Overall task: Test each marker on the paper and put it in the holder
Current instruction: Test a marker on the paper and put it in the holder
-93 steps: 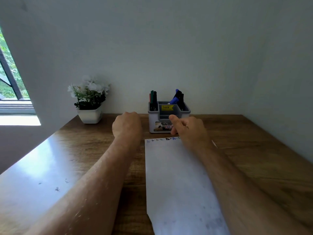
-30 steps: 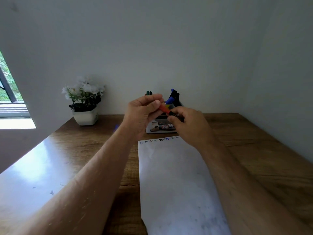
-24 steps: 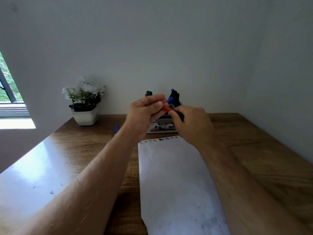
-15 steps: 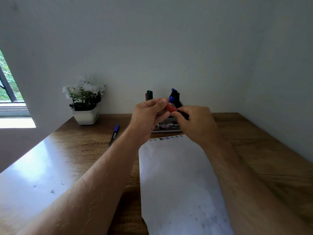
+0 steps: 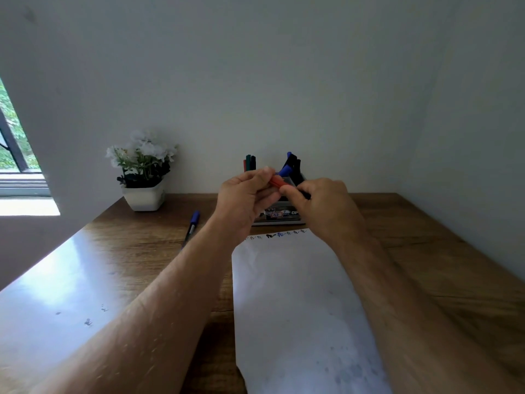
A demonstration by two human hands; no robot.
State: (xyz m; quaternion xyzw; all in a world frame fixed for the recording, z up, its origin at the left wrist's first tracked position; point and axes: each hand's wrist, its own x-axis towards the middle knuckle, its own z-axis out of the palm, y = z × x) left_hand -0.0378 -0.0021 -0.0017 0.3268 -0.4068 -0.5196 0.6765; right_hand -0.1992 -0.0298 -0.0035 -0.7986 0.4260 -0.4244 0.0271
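Both hands hold a red marker [image 5: 277, 182] in the air above the far end of the white paper [image 5: 295, 302]. My left hand [image 5: 246, 196] pinches its red cap end between thumb and fingers. My right hand [image 5: 321, 204] grips the dark body end. Behind the hands stands the grey holder [image 5: 279, 216], mostly hidden, with several markers [image 5: 291, 166] sticking up from it. Small scribbles in several colours [image 5: 277, 235] run along the paper's far edge. A blue-capped pen [image 5: 191, 227] lies on the table left of the paper.
A white pot of white flowers [image 5: 143, 177] stands at the back left by the wall. The wooden table [image 5: 426, 265] meets walls at the back and right. A window [image 5: 14, 149] is at far left, with glare on the table's left part.
Since three seconds ago both hands rose from the table and came together on the red marker. The blue-capped pen has come into view as my left arm shifted.
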